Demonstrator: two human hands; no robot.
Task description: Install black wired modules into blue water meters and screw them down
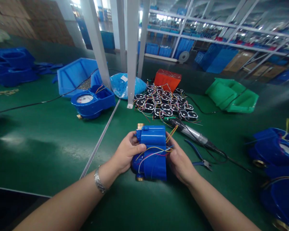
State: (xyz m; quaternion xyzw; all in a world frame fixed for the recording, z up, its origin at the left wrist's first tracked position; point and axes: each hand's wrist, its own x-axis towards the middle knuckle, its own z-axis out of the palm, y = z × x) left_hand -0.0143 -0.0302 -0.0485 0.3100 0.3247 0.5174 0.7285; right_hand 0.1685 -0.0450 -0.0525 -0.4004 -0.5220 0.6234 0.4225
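Observation:
Between my two hands is a blue water meter (154, 165) with brass ends, turned on its side above the green bench. My left hand (128, 154) grips its left side, thumb lying over the blue body. At its right side, the fingers of my right hand (179, 160) are closed around the meter's edge and the thin wires (156, 150), which are yellow, white and red. Part of the right fingers is hidden behind the meter. To the right of that hand lie blue-handled cutting pliers (197, 155) and a corded electric screwdriver (194, 134).
Several black wired modules (165, 104) lie behind the meter, before an orange-red bin (168, 80). A blue bin (72, 77) and another meter (92, 102) stand left, near a white post (132, 51). More meters (276, 149) sit right, below green bins (232, 94).

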